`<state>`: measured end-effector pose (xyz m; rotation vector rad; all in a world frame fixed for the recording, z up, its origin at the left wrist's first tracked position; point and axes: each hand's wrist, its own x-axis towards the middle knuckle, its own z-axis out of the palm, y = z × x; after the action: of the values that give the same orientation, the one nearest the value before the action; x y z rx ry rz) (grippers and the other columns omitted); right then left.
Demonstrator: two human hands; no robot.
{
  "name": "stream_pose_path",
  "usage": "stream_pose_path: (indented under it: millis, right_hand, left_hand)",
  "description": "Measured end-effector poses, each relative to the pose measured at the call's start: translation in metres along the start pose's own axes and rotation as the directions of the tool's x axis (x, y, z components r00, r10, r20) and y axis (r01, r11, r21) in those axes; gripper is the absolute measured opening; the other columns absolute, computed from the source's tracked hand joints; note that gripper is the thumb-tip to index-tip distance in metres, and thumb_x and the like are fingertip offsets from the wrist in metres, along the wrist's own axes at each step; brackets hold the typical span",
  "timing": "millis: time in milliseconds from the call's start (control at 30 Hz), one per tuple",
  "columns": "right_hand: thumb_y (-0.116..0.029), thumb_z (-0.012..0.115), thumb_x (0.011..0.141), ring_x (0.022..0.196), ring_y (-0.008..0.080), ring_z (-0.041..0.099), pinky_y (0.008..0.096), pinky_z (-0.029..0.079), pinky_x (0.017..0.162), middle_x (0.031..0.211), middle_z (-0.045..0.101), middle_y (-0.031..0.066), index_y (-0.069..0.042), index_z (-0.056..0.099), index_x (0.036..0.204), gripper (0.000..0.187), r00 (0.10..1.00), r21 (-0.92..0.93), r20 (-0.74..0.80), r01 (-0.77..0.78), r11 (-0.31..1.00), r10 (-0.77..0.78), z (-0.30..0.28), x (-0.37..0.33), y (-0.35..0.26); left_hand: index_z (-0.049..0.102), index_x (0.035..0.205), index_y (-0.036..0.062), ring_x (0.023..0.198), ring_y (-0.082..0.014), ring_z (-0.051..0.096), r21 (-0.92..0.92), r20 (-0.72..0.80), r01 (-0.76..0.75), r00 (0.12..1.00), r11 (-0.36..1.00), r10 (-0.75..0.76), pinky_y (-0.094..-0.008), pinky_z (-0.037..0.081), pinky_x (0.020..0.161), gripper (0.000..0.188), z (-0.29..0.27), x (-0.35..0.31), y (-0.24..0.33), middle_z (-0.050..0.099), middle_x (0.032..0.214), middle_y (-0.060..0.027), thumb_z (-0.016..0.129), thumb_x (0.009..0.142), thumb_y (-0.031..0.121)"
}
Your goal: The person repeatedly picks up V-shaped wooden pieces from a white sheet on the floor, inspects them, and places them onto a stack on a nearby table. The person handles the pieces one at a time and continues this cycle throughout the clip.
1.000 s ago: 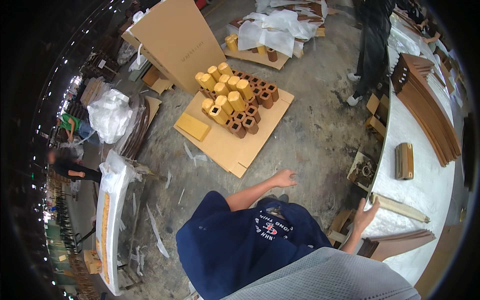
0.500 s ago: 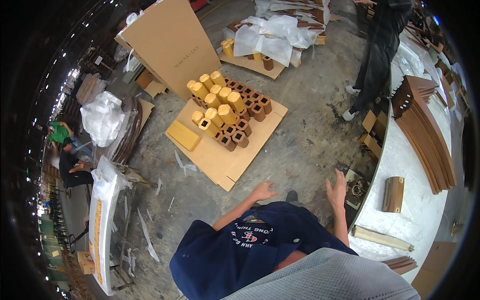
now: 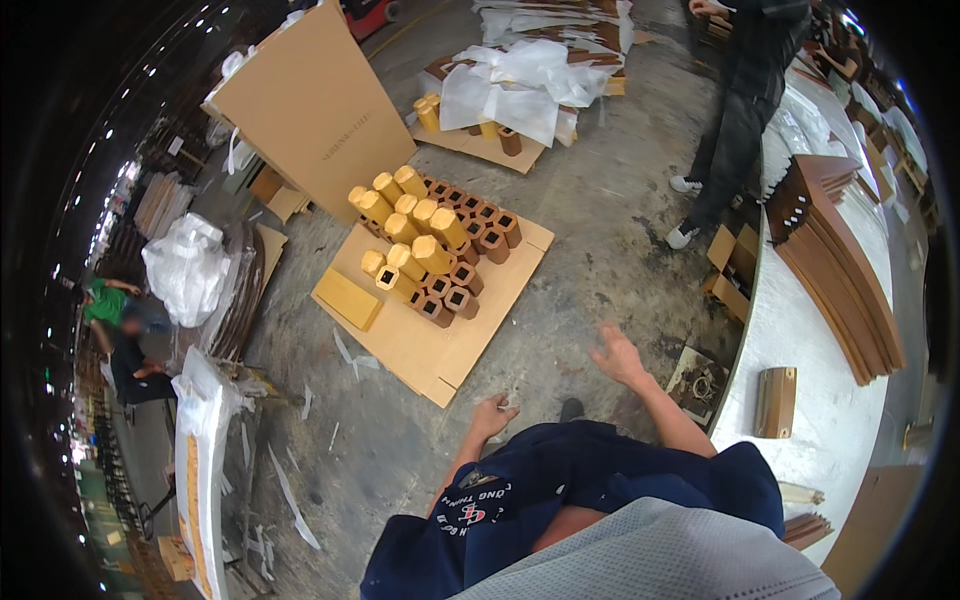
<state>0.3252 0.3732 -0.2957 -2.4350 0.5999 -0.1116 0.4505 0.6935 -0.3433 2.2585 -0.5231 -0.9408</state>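
Note:
My left hand [image 3: 490, 413] hangs over the concrete floor with loosely curled fingers, and I see nothing certain in it. Farther forward, my right hand [image 3: 617, 356] is held out with its fingers apart and holds nothing. Ahead and to the left, several brown hexagonal wooden blocks [image 3: 461, 301] with square holes stand on a flat cardboard sheet [image 3: 420, 362]. Taller yellow-wrapped hexagonal pieces [image 3: 432, 254] stand among them. A flat yellow packet [image 3: 347, 298] lies at the sheet's left edge. Neither hand touches any of these.
A tall cardboard panel [image 3: 310, 105] stands behind the blocks. At right, a white-covered table [image 3: 730, 425] bears curved brown slats [image 3: 835, 270] and a short wooden piece [image 3: 776, 402]. An open carton [image 3: 733, 265] sits beside it. A person in dark trousers [image 3: 735, 120] stands at far right.
My right hand has swung forward and left, while my left hand has drawn back and its fingers curl more. The blocks and table sit farther left in view.

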Motion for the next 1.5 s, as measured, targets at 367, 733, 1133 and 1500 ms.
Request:
stream_pose_path:
  millis: [367,733,1133,1500]
  right_hand:
    - [-0.042,0.065,0.084,0.113,0.0404,0.058,0.0458,0.048,0.095,0.121,0.062,0.0250,0.002,0.055,0.128,0.063,0.851,-0.050,0.525,0.061,0.997,-0.026,0.119,-0.053,-0.088]
    - [-0.040,0.063,0.078,0.073,0.0371,0.067,0.0470,0.052,0.068,0.072,0.064,0.0275,0.012,0.066,0.076,0.052,0.753,-0.167,0.498,-0.402,0.900,0.429,0.303,-0.179,-0.030]
    - [-0.037,0.064,0.083,0.084,0.0252,0.067,0.0381,0.055,0.064,0.099,0.068,0.0176,0.004,0.062,0.119,0.054,0.748,-0.088,0.541,-0.404,0.911,0.384,0.329,-0.015,-0.179]
    - [-0.032,0.066,0.083,0.079,0.0224,0.065,0.0358,0.055,0.062,0.096,0.067,0.0124,-0.001,0.066,0.109,0.040,0.575,-0.086,0.811,-0.067,0.994,0.109,0.457,0.118,-0.402]
  left_hand:
    - [0.053,0.134,-0.0006,0.098,-0.0293,0.069,-0.085,0.080,-0.058,0.995,0.995,0.065,-0.0370,0.054,0.085,0.070,-0.038,-0.046,-0.081,0.067,0.118,-0.0204,0.074,0.077,0.034]
    - [0.066,0.113,-0.0058,0.100,-0.0364,0.067,0.056,0.022,0.306,0.951,0.951,-0.307,-0.0406,0.051,0.091,0.056,-0.085,-0.125,-0.375,0.066,0.115,-0.0247,0.073,0.073,0.033]
    - [0.074,0.103,0.0188,0.096,-0.0354,0.068,0.371,0.135,0.048,0.985,0.927,-0.105,-0.0460,0.054,0.080,0.035,-0.086,-0.236,-0.477,0.071,0.093,-0.0161,0.070,0.072,0.033]
    - [0.067,0.114,-0.0016,0.109,-0.0359,0.064,-0.547,-0.247,0.426,0.741,0.721,-0.625,-0.0429,0.048,0.095,0.047,-0.150,-0.178,-0.535,0.066,0.113,-0.0274,0.065,0.079,0.030]
